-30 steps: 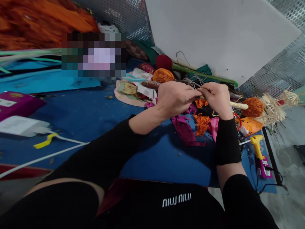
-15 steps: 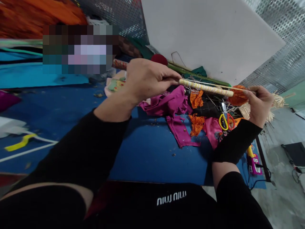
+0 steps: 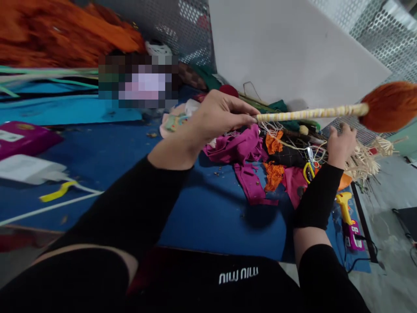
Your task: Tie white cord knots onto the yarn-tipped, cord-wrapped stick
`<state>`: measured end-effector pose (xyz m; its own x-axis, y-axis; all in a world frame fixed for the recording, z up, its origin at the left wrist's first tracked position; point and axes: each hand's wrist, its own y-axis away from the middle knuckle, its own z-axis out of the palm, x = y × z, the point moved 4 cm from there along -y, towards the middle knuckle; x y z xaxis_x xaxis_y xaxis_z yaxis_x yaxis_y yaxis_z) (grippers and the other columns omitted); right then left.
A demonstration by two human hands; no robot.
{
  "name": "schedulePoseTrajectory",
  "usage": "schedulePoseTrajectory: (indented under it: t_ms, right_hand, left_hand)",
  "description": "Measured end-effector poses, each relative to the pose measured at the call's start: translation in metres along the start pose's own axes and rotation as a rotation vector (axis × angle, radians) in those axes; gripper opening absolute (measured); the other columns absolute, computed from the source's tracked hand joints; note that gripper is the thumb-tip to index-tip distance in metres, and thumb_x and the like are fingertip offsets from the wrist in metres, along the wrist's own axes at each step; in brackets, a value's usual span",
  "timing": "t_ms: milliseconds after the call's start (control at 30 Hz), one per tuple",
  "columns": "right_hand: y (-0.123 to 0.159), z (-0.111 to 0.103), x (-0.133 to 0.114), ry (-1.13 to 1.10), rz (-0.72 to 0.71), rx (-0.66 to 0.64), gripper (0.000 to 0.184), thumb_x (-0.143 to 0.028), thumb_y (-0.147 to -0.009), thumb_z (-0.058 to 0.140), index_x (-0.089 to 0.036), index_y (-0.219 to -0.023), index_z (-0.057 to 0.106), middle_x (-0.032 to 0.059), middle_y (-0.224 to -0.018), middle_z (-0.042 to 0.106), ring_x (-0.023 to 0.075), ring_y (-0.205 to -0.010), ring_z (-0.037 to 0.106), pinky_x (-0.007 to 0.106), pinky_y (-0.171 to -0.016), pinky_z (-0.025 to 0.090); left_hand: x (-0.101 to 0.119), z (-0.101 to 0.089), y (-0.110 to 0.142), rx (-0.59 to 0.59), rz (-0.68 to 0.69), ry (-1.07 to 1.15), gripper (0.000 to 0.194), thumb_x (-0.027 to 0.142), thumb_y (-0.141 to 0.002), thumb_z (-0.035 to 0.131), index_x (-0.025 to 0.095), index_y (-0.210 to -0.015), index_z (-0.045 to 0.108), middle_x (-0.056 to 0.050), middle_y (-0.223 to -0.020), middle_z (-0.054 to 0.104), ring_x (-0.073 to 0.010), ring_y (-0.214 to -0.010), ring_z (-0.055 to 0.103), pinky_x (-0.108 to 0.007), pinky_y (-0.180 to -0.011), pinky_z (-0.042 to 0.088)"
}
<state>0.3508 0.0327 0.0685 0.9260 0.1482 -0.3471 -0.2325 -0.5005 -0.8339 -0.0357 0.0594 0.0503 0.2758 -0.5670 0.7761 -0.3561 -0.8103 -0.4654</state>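
Note:
Between the thumb and fingers of my left hand (image 3: 224, 114) is one end of a wrapped stick (image 3: 309, 114), bound in cream and yellow bands. Its other end carries a rounded orange fuzzy head (image 3: 391, 106), held out to the right above the table. My right hand (image 3: 342, 143) is below and apart from the stick, its fingers loosely spread and nothing visible in them. A loose cream cord (image 3: 286, 145) curls over the pile near it. Yellow-handled scissors (image 3: 309, 171) lie just left of my right forearm, partly hidden by it.
Magenta cloth scraps (image 3: 236, 145) and orange scraps (image 3: 273, 174) lie on the blue table (image 3: 202, 217). A yellow glue gun (image 3: 344, 206) and a power strip (image 3: 355, 237) are at the right edge. A white adapter (image 3: 31, 169) with a cable sits left, below orange fabric (image 3: 65, 37).
The stick has swung so its orange head is farther right, up and nearer. My right hand has let go of the cord and lowered toward the pile. The view has shifted slightly.

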Motion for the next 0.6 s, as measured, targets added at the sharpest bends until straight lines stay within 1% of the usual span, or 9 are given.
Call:
schedulePoseTrajectory:
  t_ms: [33, 67, 133, 200, 267, 300, 367, 500, 600]
  right_hand:
    - [0.003, 0.003, -0.014, -0.005, 0.029, -0.044, 0.032, -0.052, -0.094, 0.064, -0.021, -0.086, 0.066, 0.0148, -0.095, 0.069, 0.0265, -0.098, 0.064, 0.045, -0.09, 0.05]
    - [0.006, 0.008, -0.031, -0.04, 0.041, -0.135, 0.03, -0.049, -0.096, 0.062, -0.02, -0.094, 0.071, 0.0132, -0.101, 0.072, 0.0253, -0.1, 0.066, 0.045, -0.095, 0.051]
    - [0.017, 0.024, -0.074, -0.228, 0.005, -0.354, 0.033, -0.047, -0.102, 0.053, -0.022, -0.104, 0.074, 0.0086, -0.104, 0.076, 0.0217, -0.101, 0.069, 0.042, -0.098, 0.053]
    - [0.033, 0.04, -0.119, -0.402, -0.065, -0.49, 0.033, -0.047, -0.104, 0.049, -0.023, -0.105, 0.072, 0.0048, -0.102, 0.076, 0.0184, -0.099, 0.069, 0.038, -0.096, 0.055]
    - [0.05, 0.054, -0.155, -0.512, -0.134, -0.559, 0.03, -0.049, -0.102, 0.055, -0.023, -0.1, 0.069, 0.0027, -0.095, 0.073, 0.0164, -0.091, 0.067, 0.033, -0.089, 0.056]
    - [0.059, 0.06, -0.167, -0.538, -0.143, -0.564, 0.031, -0.05, -0.102, 0.055, -0.022, -0.094, 0.066, 0.0012, -0.088, 0.07, 0.0153, -0.085, 0.064, 0.031, -0.084, 0.055]
    - [0.071, 0.066, -0.179, -0.531, -0.111, -0.493, 0.036, -0.05, -0.105, 0.051, -0.023, -0.083, 0.058, -0.0017, -0.076, 0.062, 0.0131, -0.074, 0.057, 0.028, -0.075, 0.052]
    - [0.082, 0.06, -0.182, -0.448, -0.076, -0.276, 0.04, -0.045, -0.107, 0.047, -0.023, -0.074, 0.05, -0.004, -0.068, 0.05, 0.0109, -0.067, 0.047, 0.026, -0.068, 0.044]
    - [0.082, 0.056, -0.183, -0.438, -0.116, -0.25, 0.037, -0.038, -0.107, 0.049, -0.023, -0.073, 0.05, -0.0041, -0.067, 0.048, 0.0107, -0.065, 0.045, 0.027, -0.066, 0.041]
  left_hand:
    - [0.001, 0.004, 0.0, 0.017, -0.048, 0.037, 0.031, 0.036, -0.093, 0.069, 0.021, -0.115, 0.086, -0.009, -0.083, 0.08, -0.02, -0.066, 0.068, -0.035, -0.059, 0.053]
    - [0.002, 0.008, 0.0, 0.023, -0.092, 0.083, 0.031, 0.034, -0.091, 0.07, 0.021, -0.114, 0.086, -0.01, -0.083, 0.079, -0.0187, -0.063, 0.066, -0.034, -0.056, 0.051]
    - [0.003, 0.014, 0.001, 0.055, -0.164, 0.164, 0.031, 0.03, -0.088, 0.071, 0.021, -0.113, 0.086, -0.01, -0.079, 0.078, -0.0161, -0.057, 0.06, -0.033, -0.052, 0.046]
    - [0.004, 0.017, 0.0, 0.065, -0.188, 0.181, 0.031, 0.029, -0.089, 0.07, 0.021, -0.114, 0.086, -0.009, -0.079, 0.077, -0.0165, -0.058, 0.061, -0.033, -0.053, 0.047]
    - [0.003, 0.019, -0.001, 0.055, -0.177, 0.153, 0.032, 0.031, -0.092, 0.068, 0.022, -0.118, 0.085, -0.01, -0.083, 0.079, -0.0193, -0.065, 0.068, -0.034, -0.057, 0.052]
    - [0.001, 0.02, -0.001, 0.05, -0.168, 0.137, 0.033, 0.033, -0.094, 0.067, 0.023, -0.12, 0.084, -0.01, -0.085, 0.08, -0.0208, -0.068, 0.071, -0.035, -0.06, 0.054]
    - [-0.002, 0.02, -0.002, 0.052, -0.159, 0.111, 0.035, 0.036, -0.096, 0.066, 0.023, -0.124, 0.083, -0.01, -0.086, 0.08, -0.0222, -0.071, 0.073, -0.036, -0.062, 0.055]
    - [-0.007, 0.018, -0.005, 0.046, -0.161, 0.037, 0.037, 0.04, -0.101, 0.067, 0.019, -0.128, 0.08, -0.012, -0.085, 0.079, -0.0195, -0.066, 0.071, -0.034, -0.059, 0.053]
    - [-0.011, 0.016, -0.008, -0.022, -0.171, 0.111, 0.033, 0.035, -0.099, 0.071, 0.017, -0.124, 0.081, -0.014, -0.091, 0.08, -0.0168, -0.063, 0.068, -0.032, -0.055, 0.05]
